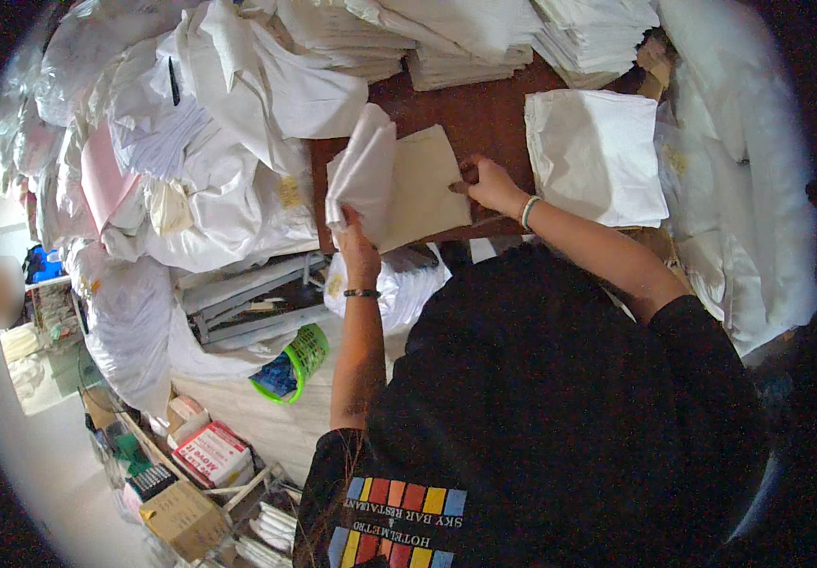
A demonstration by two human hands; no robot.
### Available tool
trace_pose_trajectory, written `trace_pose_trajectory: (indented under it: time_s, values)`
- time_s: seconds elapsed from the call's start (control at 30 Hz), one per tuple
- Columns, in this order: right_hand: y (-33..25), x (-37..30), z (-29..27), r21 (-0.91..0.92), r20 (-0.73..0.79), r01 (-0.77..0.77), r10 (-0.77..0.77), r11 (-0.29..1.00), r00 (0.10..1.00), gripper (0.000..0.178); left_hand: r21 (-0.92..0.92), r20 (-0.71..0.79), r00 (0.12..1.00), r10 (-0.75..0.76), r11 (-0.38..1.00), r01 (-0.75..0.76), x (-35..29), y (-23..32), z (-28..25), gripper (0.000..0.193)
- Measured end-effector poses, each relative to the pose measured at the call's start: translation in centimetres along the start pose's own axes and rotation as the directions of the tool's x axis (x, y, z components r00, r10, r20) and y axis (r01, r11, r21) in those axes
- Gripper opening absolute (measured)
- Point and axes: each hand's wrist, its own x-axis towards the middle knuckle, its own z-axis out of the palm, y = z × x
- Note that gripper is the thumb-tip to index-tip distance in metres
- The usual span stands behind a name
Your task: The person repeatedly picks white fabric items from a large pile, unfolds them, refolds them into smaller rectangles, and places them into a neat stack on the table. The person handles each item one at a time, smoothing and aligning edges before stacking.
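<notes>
On my head feed, I take the squared white stack [596,156] as landmark, lying on the brown surface [484,104]. The folded cloth is left of that stack, flat on the same surface. My left hand [359,251] grips its white flap [368,166] near the lower edge, presumably to keep the loose layer raised and under control. My right hand [496,186], between cloth and stack, has bent fingers at the cream part's edge, perhaps steadying it; I can't tell whether they pinch it. The stack sits apart, I judge, to leave working room; a loose linen heap [238,170] lies well left of it. The folded cloth [427,185] looks smooth and squarish: matte cream on its right, shinier white where the flap curls upward.
</notes>
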Motion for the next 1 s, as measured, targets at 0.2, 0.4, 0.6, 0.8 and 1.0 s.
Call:
trace_pose_trajectory:
  time_s: [0.2,0.4,0.6,0.8,1.0]
  values:
    - [-1.6,0.5,-0.6,-0.173,0.098,-0.091,0.109,0.981,0.989,0.055,-0.530,0.099,0.984,-0.146,0.830,0.176,-0.5,5.9,-2.7,0.057]
    - [-8.5,-1.0,-3.4,-0.031,-0.104,0.485,-0.486,0.874,0.868,0.076,-0.524,0.169,0.981,-0.097,0.834,0.172,-2.8,8.7,-2.9,0.058]
    - [-12.5,-4.3,-4.2,0.605,0.120,0.268,-0.418,0.750,0.900,0.051,-0.283,0.357,0.931,-0.070,0.942,0.180,-4.5,11.3,-4.1,0.074]
    - [-15.1,-5.2,-6.1,0.260,0.250,0.553,-0.608,0.792,0.754,0.024,0.037,0.772,0.635,0.002,0.998,-0.048,-2.0,19.9,-5.4,0.091]
    - [-17.9,-6.0,-5.9,0.173,0.231,0.545,-0.572,0.820,0.787,0.029,0.485,0.747,0.627,-0.219,0.825,-0.290,-4.2,20.4,-1.4,0.046]
